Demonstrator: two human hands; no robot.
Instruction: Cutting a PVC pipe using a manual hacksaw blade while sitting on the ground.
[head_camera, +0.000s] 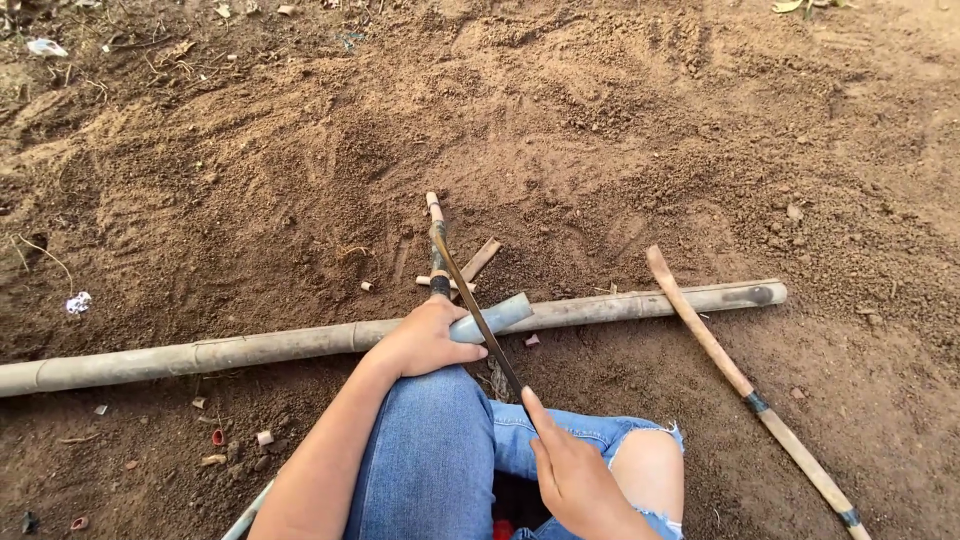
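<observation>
Here, from largest to smallest:

1. Bare soil ground (250, 180): loose, reddish-brown, scuffed and lumpy, filling the whole view.
2. Long bamboo pole (200, 352): lies flat on the soil from the left edge to the right of centre, passing just in front of the person's knee.
3. Jeans-clad leg (430, 460): bent, blue denim, with a torn opening at the knee; it sits below the pole at the bottom of the view.
4. Loose wooden stick (745, 385): lies slantwise on the soil, its upper end resting across the right end of the pole; dark bands ring its lower part.
5. Left hand (425, 340): closed over a short grey-blue tube, pressing it down where it lies along the pole.
6. Right hand (570, 470): fingers wrapped around the near end of a thin dark blade, forefinger stretched along it.
7. Thin dark blade (475, 310): long and narrow, slanting up and away from the right hand, crossing over the tube.
8. Short grey-blue tube (495, 315): its free end juts out to the right of the left hand.
9. Small wood offcuts (478, 260): scattered on the soil just behind the pole.
</observation>
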